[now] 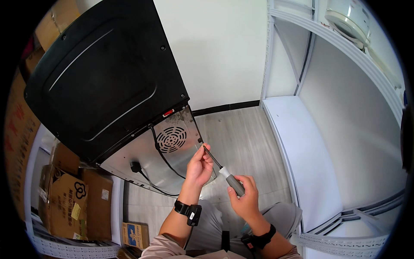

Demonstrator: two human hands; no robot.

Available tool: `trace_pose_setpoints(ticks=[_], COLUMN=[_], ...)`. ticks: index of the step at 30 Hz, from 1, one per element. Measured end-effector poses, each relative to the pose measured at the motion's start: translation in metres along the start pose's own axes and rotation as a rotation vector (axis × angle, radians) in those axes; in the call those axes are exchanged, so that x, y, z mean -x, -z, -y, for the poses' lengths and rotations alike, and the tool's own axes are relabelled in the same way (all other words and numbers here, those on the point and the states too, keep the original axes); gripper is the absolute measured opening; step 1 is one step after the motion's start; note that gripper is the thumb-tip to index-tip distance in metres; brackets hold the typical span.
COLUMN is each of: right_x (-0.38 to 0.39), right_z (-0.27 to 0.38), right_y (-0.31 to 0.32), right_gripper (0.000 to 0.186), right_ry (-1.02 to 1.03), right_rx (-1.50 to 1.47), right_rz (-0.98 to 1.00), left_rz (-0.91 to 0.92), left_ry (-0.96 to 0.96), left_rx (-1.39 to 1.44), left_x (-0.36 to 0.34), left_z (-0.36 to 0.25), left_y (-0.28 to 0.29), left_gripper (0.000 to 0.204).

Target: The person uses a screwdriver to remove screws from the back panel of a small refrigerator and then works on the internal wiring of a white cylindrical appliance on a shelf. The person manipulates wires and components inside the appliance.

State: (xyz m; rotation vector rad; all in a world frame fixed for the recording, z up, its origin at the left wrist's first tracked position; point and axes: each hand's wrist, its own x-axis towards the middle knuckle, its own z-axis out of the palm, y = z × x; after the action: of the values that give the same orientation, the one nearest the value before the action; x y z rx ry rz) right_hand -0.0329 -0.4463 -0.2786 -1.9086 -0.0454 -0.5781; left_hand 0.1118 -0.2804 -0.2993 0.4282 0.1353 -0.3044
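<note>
My right hand (245, 198) grips the grey-and-white handle of a screwdriver (231, 181), its thin shaft angled up and left. My left hand (199, 168) pinches at the shaft's tip beside the right edge of a metal rear panel (136, 146); what is between the fingertips is too small to make out. The panel belongs to an appliance with a large black upper section (99, 60). It has a round vent (171, 139), a red switch (168, 112), a black plug (135, 166) and dark cables running down. Whether the tip touches the panel, I cannot tell.
Cardboard boxes (69, 203) fill white shelving at the left, with a smaller box (134, 235) low beside it. White shelving (308, 151) curves along the right, a white small appliance (347, 21) on its top. A white wall (215, 52) and grey plank floor (237, 129) lie beyond the panel.
</note>
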Motion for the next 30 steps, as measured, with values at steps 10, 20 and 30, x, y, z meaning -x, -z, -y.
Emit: trace_pose_setpoints(ticks=[10, 20, 30], right_x=[-0.002, -0.001, 0.004], right_z=[-0.005, -0.003, -0.003], right_y=[-0.012, -0.015, -0.019], right_gripper=[0.04, 0.04, 0.042], right_ry=[0.108, 0.084, 0.089], right_rx=[-0.014, -0.014, -0.016], right_rz=[-0.034, -0.03, -0.031], left_rz=[-0.059, -0.064, -0.069], left_ry=[-0.029, -0.012, -0.013], left_rx=[0.036, 0.052, 0.025], left_x=[-0.016, -0.017, -0.018], left_z=[0.0, 0.0, 0.0], left_y=[0.003, 0.004, 0.003], left_gripper=[0.016, 0.017, 0.013])
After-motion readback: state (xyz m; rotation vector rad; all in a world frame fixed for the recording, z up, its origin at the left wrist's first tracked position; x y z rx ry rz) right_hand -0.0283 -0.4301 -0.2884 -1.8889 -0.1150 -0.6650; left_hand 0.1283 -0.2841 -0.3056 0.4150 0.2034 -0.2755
